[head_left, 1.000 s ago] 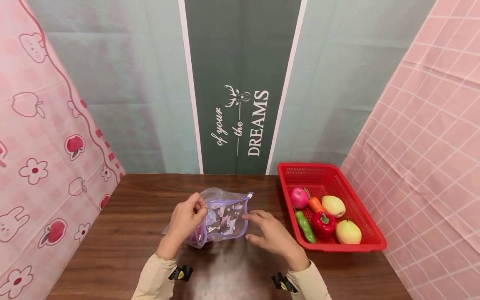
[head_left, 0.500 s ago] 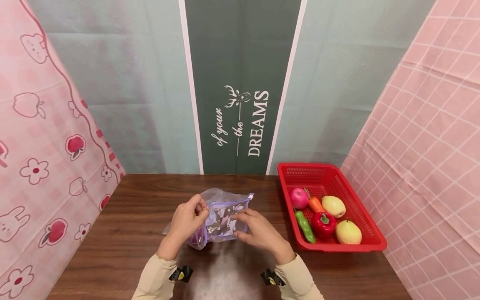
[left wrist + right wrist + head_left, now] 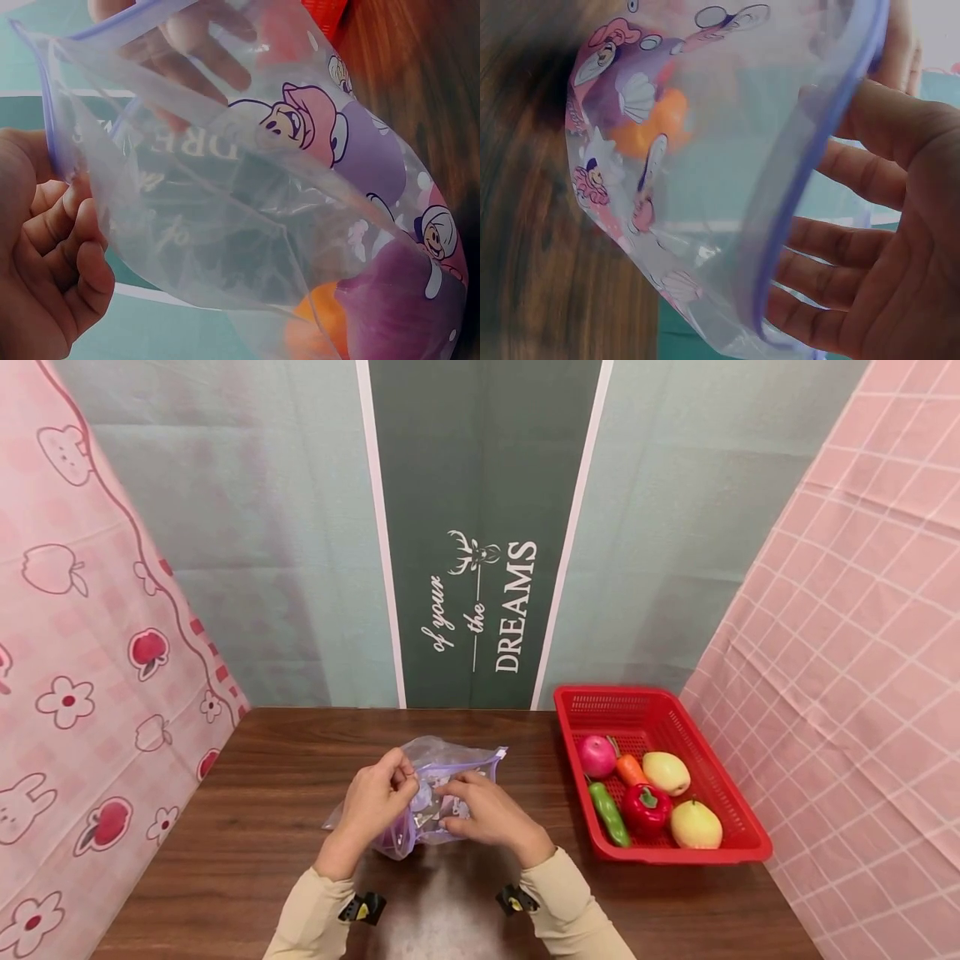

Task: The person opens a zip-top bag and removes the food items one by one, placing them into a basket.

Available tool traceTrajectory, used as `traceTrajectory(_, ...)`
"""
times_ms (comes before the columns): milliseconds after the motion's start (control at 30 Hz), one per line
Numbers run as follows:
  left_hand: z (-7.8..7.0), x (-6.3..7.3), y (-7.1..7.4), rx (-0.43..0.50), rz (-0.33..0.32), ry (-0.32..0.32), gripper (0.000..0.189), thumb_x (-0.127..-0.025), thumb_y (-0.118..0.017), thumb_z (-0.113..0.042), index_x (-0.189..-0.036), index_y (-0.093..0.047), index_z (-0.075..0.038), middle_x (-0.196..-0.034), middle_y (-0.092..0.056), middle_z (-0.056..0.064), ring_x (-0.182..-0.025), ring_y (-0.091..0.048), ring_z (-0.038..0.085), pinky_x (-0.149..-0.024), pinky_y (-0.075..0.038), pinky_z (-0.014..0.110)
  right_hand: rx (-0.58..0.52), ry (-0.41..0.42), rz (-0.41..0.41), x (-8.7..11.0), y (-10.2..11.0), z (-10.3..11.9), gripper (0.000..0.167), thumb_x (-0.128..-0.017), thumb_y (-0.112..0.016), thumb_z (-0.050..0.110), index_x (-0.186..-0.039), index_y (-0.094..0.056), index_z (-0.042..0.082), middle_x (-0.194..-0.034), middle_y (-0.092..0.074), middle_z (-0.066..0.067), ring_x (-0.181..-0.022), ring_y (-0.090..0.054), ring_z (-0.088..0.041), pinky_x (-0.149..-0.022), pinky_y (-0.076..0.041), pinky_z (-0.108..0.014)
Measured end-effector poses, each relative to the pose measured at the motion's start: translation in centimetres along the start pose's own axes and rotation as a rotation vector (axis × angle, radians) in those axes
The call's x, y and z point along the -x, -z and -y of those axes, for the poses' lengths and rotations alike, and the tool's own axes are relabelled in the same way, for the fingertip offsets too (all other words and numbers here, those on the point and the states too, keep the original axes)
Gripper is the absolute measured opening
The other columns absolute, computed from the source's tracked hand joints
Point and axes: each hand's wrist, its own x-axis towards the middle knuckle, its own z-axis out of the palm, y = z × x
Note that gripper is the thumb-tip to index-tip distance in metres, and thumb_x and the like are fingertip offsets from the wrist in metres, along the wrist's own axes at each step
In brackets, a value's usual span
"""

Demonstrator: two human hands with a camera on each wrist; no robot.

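Long plain cream cloth on both arms, left sleeve (image 3: 307,917) and right sleeve (image 3: 570,906), both creased and ending near the wrist, plus angular black left wrist block (image 3: 363,907) and right wrist block (image 3: 514,900), each with a yellow patch, markings too small to read.

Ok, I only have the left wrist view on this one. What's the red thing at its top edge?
Observer: A red basket with fruit and vegetables in it; the head view shows them.
Operator: Which side of the bag is it on?
Observer: The person's right, standing apart from the bag.
Operator: And where's the palm of the right hand?
Observer: Outside the bag, close to its purple rim, by the right wrist view.
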Motion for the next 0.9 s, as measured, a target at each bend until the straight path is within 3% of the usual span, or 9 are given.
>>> traceTrajectory(200, 0.0, -0.1, -0.1, -0.007, -0.002, 0.005, 0.012, -0.071, -0.063, -0.010, -0.076, -0.054, -0.016, -0.057, -0.046, -0.015, -0.048, -0.042, 0.003, -0.046, -0.035, 0.025, 0.021, 0.020, 0.040, -1.4, -1.0, 0.1, 0.038, -0.075, -0.074, 0.023, -0.110, -0.065, 0.011, -0.098, -0.061, -0.002, -0.088, -0.053, -0.015, -0.076, -0.043, -0.028)
traceTrajectory(533, -0.1, -0.1, -0.3, 0.006, -0.009, -0.002, 0.009, -0.071, -0.060, -0.011, -0.075, -0.053, -0.017, -0.058, -0.046, -0.015, -0.049, -0.043, 0.003, -0.046, -0.035, 0.024, 0.022, 0.048, 0.119, -3.1, -2.9, 0.2, 0.042, -0.074, -0.075, 0.022, -0.113, -0.064, 0.010, -0.105, -0.065, -0.001, -0.096, -0.058, -0.016, -0.084, -0.043, -0.026)
traceTrajectory(733, -0.1, -0.2, -0.3, 0.007, -0.007, 0.005, 0.007, -0.070, -0.058, -0.014, -0.075, -0.054, -0.016, -0.058, -0.046, -0.016, -0.049, -0.042, 0.002, -0.046, -0.035, 0.024, 0.058, 0.000, 0.171, -4.1, -3.5, 0.6, 0.043, -0.070, -0.076, 0.023, -0.111, -0.065, 0.014, -0.102, -0.065, 0.004, -0.092, -0.059, -0.012, -0.077, -0.046, -0.025)
traceTrajectory(900, 0.0, 0.0, -0.1, 0.001, -0.012, -0.003, 0.005, -0.070, -0.057, -0.015, -0.074, -0.055, -0.015, -0.058, -0.045, -0.016, -0.049, -0.042, 0.002, -0.045, -0.035, 0.025, 0.060, -0.035, 0.216, -5.3, -4.3, 1.2, 0.041, -0.069, -0.077, 0.023, -0.106, -0.063, 0.013, -0.094, -0.066, 0.000, -0.082, -0.060, -0.011, -0.071, -0.046, -0.024)
